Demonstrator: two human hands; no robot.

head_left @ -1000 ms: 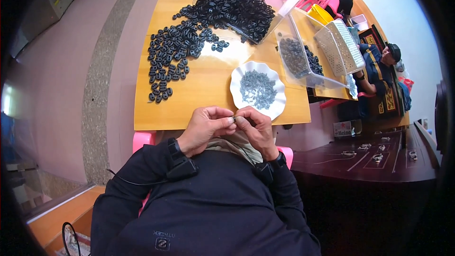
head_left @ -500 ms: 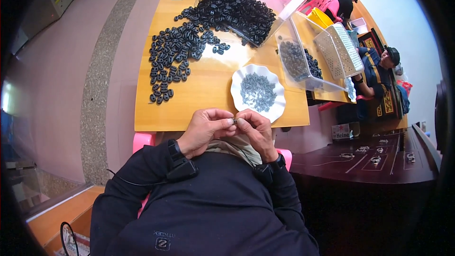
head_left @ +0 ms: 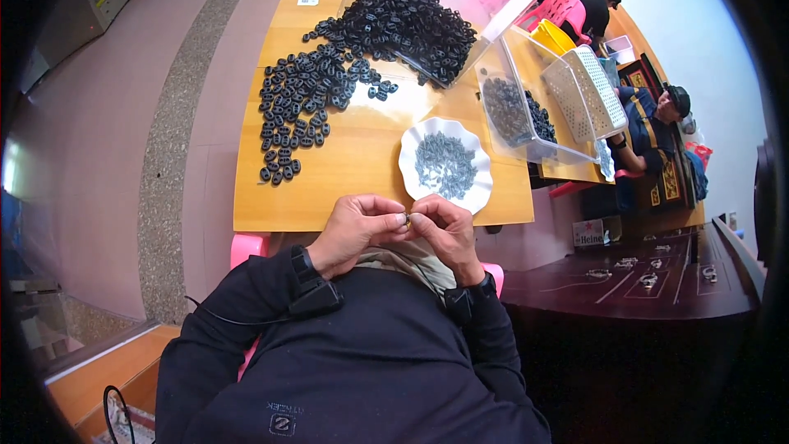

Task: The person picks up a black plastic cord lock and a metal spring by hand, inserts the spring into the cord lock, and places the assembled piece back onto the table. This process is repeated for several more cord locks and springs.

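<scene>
Tiny piece in a two-handed pinch
My left fingers and right fingers are nearly closed, holding it between their tips, near the plate on the bench.

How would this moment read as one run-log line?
left hand: pinches small part, mostly hidden | right hand: pinches same part | white plate: grey pieces | table: loose black parts

My left hand and right hand close together before my belly, thumbs pinched against bent forefingers. Elbows bent, my forearms slanting inward.
</scene>
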